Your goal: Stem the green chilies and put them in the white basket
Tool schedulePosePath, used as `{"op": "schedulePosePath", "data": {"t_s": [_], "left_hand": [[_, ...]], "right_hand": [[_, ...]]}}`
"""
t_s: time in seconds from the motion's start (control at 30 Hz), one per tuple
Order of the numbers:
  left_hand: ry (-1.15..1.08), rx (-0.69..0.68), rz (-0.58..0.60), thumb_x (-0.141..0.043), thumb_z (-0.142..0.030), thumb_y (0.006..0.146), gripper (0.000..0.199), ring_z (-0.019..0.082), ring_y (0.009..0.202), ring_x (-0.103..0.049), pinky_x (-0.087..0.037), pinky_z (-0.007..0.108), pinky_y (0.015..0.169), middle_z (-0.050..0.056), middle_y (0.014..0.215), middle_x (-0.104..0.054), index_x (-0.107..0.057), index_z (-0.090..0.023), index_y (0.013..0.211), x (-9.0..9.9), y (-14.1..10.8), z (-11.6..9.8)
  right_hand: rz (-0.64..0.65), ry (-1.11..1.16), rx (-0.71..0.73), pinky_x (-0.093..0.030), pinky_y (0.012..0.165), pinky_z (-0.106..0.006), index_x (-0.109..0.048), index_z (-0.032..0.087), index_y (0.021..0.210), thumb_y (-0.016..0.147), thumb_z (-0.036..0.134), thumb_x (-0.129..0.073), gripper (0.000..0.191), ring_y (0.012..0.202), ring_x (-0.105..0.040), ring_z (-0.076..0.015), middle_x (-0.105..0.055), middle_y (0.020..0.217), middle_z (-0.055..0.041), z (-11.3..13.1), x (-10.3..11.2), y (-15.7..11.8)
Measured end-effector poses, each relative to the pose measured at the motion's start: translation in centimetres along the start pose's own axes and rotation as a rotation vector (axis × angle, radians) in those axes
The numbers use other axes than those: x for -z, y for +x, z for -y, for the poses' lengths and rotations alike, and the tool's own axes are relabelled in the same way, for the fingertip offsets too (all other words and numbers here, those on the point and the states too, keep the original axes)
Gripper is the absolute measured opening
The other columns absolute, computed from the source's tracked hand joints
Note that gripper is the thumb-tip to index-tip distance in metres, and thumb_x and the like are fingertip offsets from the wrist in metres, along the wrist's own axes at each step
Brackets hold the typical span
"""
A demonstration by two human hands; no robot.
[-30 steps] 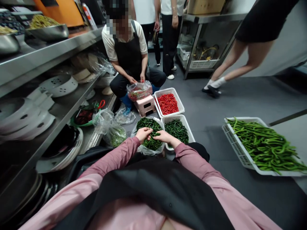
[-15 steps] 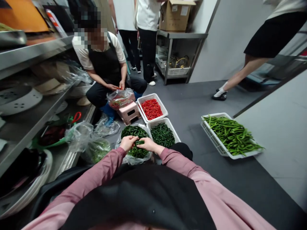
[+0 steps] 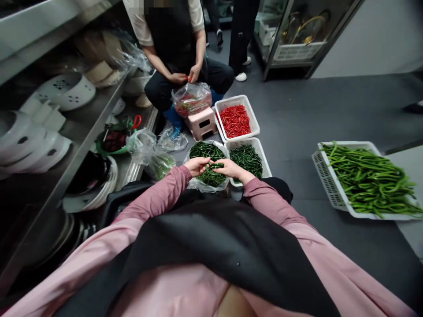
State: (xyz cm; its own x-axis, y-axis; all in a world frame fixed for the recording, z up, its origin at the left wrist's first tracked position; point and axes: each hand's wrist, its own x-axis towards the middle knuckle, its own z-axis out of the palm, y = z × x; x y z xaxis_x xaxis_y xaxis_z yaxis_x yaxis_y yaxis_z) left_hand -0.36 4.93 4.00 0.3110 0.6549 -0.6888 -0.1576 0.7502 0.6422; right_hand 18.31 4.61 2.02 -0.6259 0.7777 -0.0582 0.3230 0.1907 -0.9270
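Note:
My left hand and my right hand meet over a clear plastic bag full of dark green chili peppers. In my right hand lie a few green chilies, their ends sticking out past the fingers. The fingers of my left hand pinch at the near end of one chili; the exact grip is too small to make out. Just right of the bag stands a white basket with more green chilies.
Behind it is a white basket of red chilies. Opposite, a co-worker handles red chilies over a bag on a pink stool. A basket of long green peppers stands right. Shelves with bowls line the left.
My view has tilted down and swung left, so everything sits further right in the picture. Both hands stay together over the bag with green chilies. The person at the right has nearly left the view.

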Motion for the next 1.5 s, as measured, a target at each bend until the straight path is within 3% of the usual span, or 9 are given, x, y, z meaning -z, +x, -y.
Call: {"op": "schedulePosePath", "data": {"t_s": [0.4, 0.57, 0.63, 0.8, 0.93, 1.03, 1.13, 1.3, 1.5], "left_hand": [[0.143, 0.052, 0.082, -0.064, -0.031, 0.078, 0.023, 0.001, 0.030, -0.032, -0.020, 0.014, 0.029, -0.002, 0.044, -0.049, -0.064, -0.009, 0.071, 0.2, -0.7, 0.7], [0.251, -0.233, -0.157, -0.070, -0.032, 0.073, 0.026, 0.004, 0.034, -0.041, -0.029, 0.015, 0.033, -0.003, 0.043, -0.048, -0.058, -0.010, 0.066, -0.4, 0.3, 2.1], [0.240, -0.244, -0.183, -0.069, -0.034, 0.074, 0.027, 0.004, 0.033, -0.039, -0.027, 0.015, 0.032, -0.004, 0.042, -0.046, -0.057, -0.011, 0.066, -0.5, 0.2, 2.1], [0.072, -0.104, -0.015, -0.062, -0.039, 0.080, 0.029, 0.001, 0.035, -0.035, -0.021, 0.013, 0.031, -0.003, 0.050, -0.048, -0.057, -0.011, 0.070, -0.4, -1.2, 0.8], [0.137, -0.301, -0.152, -0.064, -0.038, 0.078, 0.028, 0.002, 0.037, -0.040, -0.028, 0.015, 0.034, -0.003, 0.053, -0.051, -0.058, -0.011, 0.075, -0.8, -1.1, 1.0], [0.276, -0.405, -0.239, -0.065, -0.037, 0.076, 0.028, 0.004, 0.039, -0.044, -0.033, 0.017, 0.038, -0.002, 0.052, -0.055, -0.056, -0.012, 0.069, -1.6, -0.3, 1.9], [0.416, -0.507, -0.375, -0.064, -0.035, 0.076, 0.026, 0.005, 0.039, -0.043, -0.033, 0.018, 0.040, -0.004, 0.048, -0.052, -0.057, -0.012, 0.066, -2.1, 0.3, 2.5], [0.405, -0.501, -0.464, -0.066, -0.030, 0.075, 0.023, 0.002, 0.037, -0.036, -0.025, 0.015, 0.036, -0.007, 0.045, -0.045, -0.056, -0.013, 0.063, -2.1, 1.0, 2.3], [-0.199, -0.238, -0.138, -0.056, -0.031, 0.085, 0.020, 0.000, 0.034, -0.028, -0.018, 0.011, 0.033, -0.008, 0.048, -0.037, -0.054, -0.013, 0.075, -2.5, 0.0, 0.9]], "right_hand": [[0.158, -0.082, -0.032, -0.030, 0.056, -0.022, -0.068, 0.010, 0.078, 0.072, 0.033, -0.060, 0.025, 0.056, -0.040, -0.0092, -0.050, 0.059, 0.0034, 2.0, 0.6, -1.2], [-0.003, -0.197, -0.113, -0.029, 0.054, -0.022, -0.066, 0.011, 0.069, 0.070, 0.024, -0.059, 0.015, 0.053, -0.041, -0.0091, -0.050, 0.054, 0.0027, 1.4, 0.0, -0.8], [0.001, -0.170, -0.102, -0.031, 0.055, -0.022, -0.067, 0.012, 0.070, 0.071, 0.024, -0.060, 0.014, 0.055, -0.043, -0.0098, -0.053, 0.056, 0.0018, 1.4, 0.0, -0.6], [0.003, 0.063, 0.018, -0.039, 0.069, -0.024, -0.068, 0.013, 0.077, 0.065, 0.023, -0.067, 0.015, 0.071, -0.054, -0.0135, -0.063, 0.073, -0.0008, 2.0, 0.6, -0.6], [-0.054, 0.437, -0.180, -0.042, 0.057, -0.023, -0.062, 0.013, 0.080, 0.069, 0.031, -0.066, 0.021, 0.060, -0.053, -0.0112, -0.061, 0.069, -0.0004, 2.0, 0.0, -0.5], [0.059, 0.736, -0.282, -0.044, 0.050, -0.023, -0.058, 0.013, 0.081, 0.072, 0.037, -0.066, 0.026, 0.058, -0.056, -0.0116, -0.063, 0.076, -0.0044, 1.5, -0.8, -0.5], [0.134, 0.832, -0.336, -0.039, 0.043, -0.020, -0.057, 0.012, 0.079, 0.071, 0.036, -0.069, 0.028, 0.050, -0.051, -0.0086, -0.063, 0.073, -0.0052, 1.0, -1.4, -0.3], [-0.131, 0.502, -0.377, -0.034, 0.043, -0.020, -0.054, 0.014, 0.071, 0.067, 0.027, -0.070, 0.021, 0.043, -0.040, -0.0061, -0.052, 0.055, 0.0035, 0.9, -1.8, 0.2], [-0.361, 0.048, -0.080, -0.040, 0.065, -0.027, -0.058, 0.015, 0.079, 0.071, 0.029, -0.063, 0.017, 0.064, -0.050, -0.0133, -0.057, 0.068, 0.0005, 0.8, -1.8, 0.9]]}}
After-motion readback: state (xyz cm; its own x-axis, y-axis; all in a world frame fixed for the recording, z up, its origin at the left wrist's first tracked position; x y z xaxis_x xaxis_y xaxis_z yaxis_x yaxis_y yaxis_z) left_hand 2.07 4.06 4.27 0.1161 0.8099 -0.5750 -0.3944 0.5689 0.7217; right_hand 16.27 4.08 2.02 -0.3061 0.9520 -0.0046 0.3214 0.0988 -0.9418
